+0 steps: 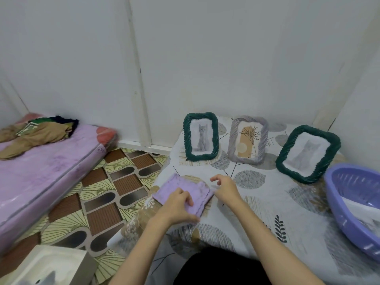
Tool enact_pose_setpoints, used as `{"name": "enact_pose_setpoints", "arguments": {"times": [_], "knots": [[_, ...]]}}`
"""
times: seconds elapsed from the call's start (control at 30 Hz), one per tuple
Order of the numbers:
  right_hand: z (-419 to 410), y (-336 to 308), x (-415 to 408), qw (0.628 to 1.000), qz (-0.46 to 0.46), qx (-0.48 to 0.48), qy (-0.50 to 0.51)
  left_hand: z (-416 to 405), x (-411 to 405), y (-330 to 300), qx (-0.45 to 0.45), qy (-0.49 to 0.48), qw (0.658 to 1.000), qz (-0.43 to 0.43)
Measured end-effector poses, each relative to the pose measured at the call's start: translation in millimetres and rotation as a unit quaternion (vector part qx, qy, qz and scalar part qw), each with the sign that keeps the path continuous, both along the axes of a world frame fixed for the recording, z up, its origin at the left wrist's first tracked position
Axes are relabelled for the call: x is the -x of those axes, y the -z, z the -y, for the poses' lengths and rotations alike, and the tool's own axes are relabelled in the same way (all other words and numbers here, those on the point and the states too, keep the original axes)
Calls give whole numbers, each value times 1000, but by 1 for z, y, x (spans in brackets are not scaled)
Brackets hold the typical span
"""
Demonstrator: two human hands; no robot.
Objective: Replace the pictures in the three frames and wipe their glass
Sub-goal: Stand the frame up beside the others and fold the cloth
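Three picture frames stand at the back of the patterned table (257,204). The left green frame (201,137) holds a grey cat picture. The middle grey frame (247,140) holds a plant drawing. The right green frame (307,154) leans back with a faint cat picture. A folded lilac cloth (181,190) lies near the table's left edge. My left hand (178,204) pinches the cloth's near edge. My right hand (225,189) hovers at the cloth's right corner with fingers spread, and whether it touches the cloth I cannot tell.
A purple plastic basket (347,204) with paper inside sits at the table's right edge. A pink mattress (41,171) with crumpled clothes (39,131) lies left on the patterned floor. A white box (49,266) stands at bottom left. Walls close off the back.
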State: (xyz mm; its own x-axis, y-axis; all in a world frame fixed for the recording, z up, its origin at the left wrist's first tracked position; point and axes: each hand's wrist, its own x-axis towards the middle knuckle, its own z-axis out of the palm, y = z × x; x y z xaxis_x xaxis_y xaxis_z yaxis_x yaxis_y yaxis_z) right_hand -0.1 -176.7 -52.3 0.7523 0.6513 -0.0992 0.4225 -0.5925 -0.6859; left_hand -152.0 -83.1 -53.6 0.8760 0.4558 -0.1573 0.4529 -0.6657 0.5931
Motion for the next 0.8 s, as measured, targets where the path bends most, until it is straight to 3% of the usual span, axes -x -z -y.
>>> {"name": "enact_pose_setpoints", "arguments": {"times": [0.1,0.17,0.27,0.33,0.47,0.6,0.67,0.8], "knots": [[6,-1,-8,999,-36,-33,18,-7,-1,-4,69,-32,997,27],[6,0,-10,998,-42,-49,21,-16,1,-6,114,-103,987,49],[4,5,-7,997,-42,-59,2,-32,13,-2,35,-242,969,43],[1,9,-3,997,-48,-62,-9,-40,20,5,-1,-279,960,38],[-11,15,4,998,-20,-64,-16,-38,22,9,-21,-258,966,18],[-20,16,12,991,77,-94,-63,-36,19,4,4,-275,950,149],[-23,20,12,986,94,-75,-118,-37,20,5,5,-296,943,154],[-22,22,7,993,43,-87,-64,-31,21,9,-146,-252,943,161]]}}
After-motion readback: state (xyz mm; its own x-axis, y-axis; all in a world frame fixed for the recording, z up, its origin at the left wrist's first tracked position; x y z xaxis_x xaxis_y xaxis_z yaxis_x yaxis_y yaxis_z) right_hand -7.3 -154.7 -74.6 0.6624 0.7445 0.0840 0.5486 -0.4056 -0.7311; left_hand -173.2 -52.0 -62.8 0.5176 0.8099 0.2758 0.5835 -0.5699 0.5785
